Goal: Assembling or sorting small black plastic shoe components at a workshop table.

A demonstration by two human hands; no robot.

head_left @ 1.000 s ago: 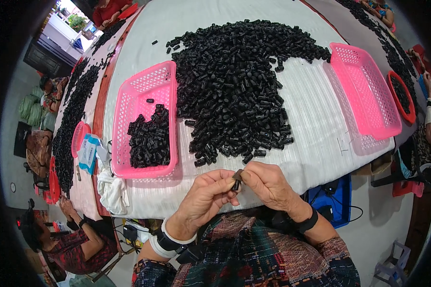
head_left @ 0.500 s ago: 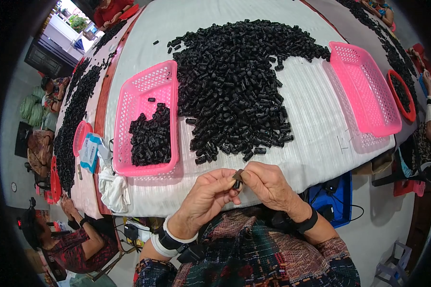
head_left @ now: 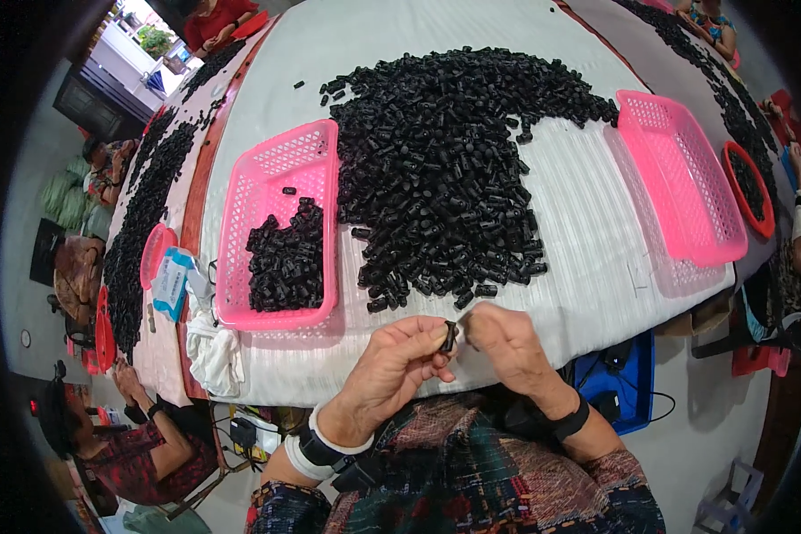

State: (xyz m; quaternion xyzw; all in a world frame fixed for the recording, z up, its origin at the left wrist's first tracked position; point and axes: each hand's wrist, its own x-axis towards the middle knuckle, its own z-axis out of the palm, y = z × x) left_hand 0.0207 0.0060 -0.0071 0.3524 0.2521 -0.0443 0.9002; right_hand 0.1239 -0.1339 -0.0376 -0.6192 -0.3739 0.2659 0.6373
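One small black cylinder [head_left: 450, 337], smooth and hard-looking, is pinched between the fingers of the left hand [head_left: 390, 360], near the close edge of the desk [head_left: 285, 378]. Just beside it, the right hand [head_left: 510, 351] curls, blurred; whether its fingers grip anything, I cannot tell. Beyond lies a rough heap [head_left: 436, 169] of similar cylinders. Perforated pink left basket [head_left: 280, 318], part-filled, sits close against it; toward the right basket [head_left: 676, 178] stretches a broad span of ribbed white cloth [head_left: 578, 209].
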